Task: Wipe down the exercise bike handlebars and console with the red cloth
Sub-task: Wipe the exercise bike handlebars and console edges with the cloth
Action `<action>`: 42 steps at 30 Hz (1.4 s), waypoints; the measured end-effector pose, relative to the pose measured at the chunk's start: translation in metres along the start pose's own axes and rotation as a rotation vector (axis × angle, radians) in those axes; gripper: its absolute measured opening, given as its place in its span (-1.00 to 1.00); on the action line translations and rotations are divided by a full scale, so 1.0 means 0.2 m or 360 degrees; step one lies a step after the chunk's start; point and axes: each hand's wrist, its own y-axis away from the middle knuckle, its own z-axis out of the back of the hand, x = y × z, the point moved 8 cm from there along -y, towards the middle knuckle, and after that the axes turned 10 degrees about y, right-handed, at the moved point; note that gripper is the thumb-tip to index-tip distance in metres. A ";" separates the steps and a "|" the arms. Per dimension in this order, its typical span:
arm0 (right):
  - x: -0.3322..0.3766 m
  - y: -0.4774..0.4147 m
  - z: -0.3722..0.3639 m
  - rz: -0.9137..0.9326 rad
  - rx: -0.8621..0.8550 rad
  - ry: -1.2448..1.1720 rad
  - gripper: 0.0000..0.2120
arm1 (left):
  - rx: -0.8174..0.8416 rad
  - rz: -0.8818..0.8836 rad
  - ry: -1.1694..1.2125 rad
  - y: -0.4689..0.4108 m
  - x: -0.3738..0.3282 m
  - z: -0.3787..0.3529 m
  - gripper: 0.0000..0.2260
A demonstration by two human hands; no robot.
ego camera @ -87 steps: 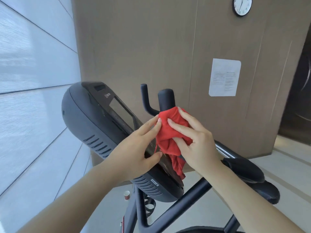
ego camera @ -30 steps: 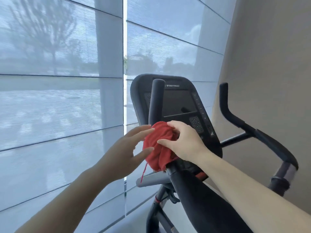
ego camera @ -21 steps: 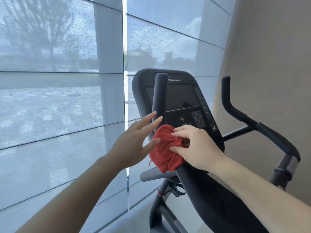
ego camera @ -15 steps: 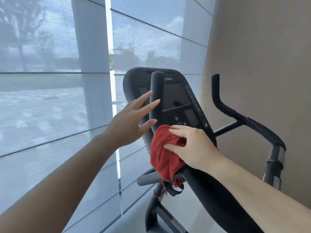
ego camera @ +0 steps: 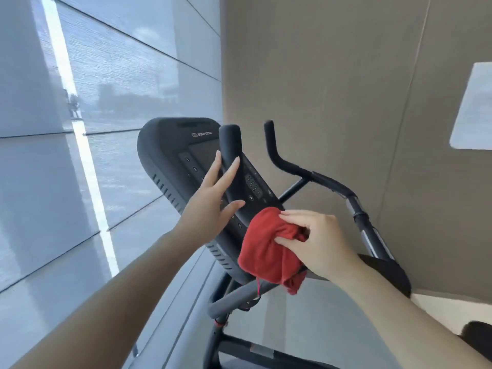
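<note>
The black console [ego camera: 170, 150] of the exercise bike tilts toward me at centre. An upright black handlebar post [ego camera: 231, 147] stands in front of its screen, and a second curved handlebar [ego camera: 282, 161] rises to the right. My right hand [ego camera: 316, 243] grips the bunched red cloth [ego camera: 263, 251] against the lower part of the near handlebar, below the console's keypad. My left hand [ego camera: 213, 201] is spread with straight fingers, fingertips at the post and the console face.
A window wall with grey blinds [ego camera: 80, 129] runs close along the left. A brown panelled wall [ego camera: 332, 89] with a white paper notice [ego camera: 476, 107] stands behind the bike. A black arm pad [ego camera: 386, 272] and the bike frame [ego camera: 239, 342] lie below my hands.
My right hand has slid the red cloth down the handlebar toward its base. My left hand has let go of the cloth and risen to the upright post. The view swung right.
</note>
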 end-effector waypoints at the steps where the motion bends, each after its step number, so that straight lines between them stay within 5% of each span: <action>1: 0.02 0.00 -0.01 -0.0027 -0.0022 0.0045 -0.58 | -0.0003 -0.0005 0.0032 0.00 0.01 0.00 -0.27; 11: 0.06 0.05 0.01 -0.0050 0.0095 0.0274 -0.57 | -0.0028 -0.0081 0.0069 0.00 0.02 0.02 -0.28; 15: 0.05 0.05 0.02 -0.0091 0.0063 0.0258 -0.67 | -0.0076 -0.0329 -0.0168 -0.02 -0.03 0.04 -0.33; 21: 0.03 0.10 -0.02 -0.0090 0.0029 0.0305 -0.57 | -0.0031 -0.0683 -0.0541 -0.04 -0.05 0.02 -0.47; 28: 0.02 0.10 0.00 -0.0041 -0.0032 0.0269 -0.70 | -0.0028 -0.0690 -0.0568 -0.04 -0.03 0.01 -0.46; 33: 0.00 0.11 -0.02 -0.0084 -0.0084 0.0259 -0.57 | -0.0005 -0.0674 -0.0553 -0.04 -0.04 0.01 -0.46; 37: 0.00 0.14 0.06 -0.0054 -0.0055 0.0207 -0.74 | -0.0002 -0.0654 -0.0602 -0.03 -0.05 0.02 -0.47; 42: -0.03 0.06 0.27 -0.0359 -0.0247 0.0087 -0.75 | 0.0014 -0.0651 -0.0722 -0.04 -0.09 0.05 -0.51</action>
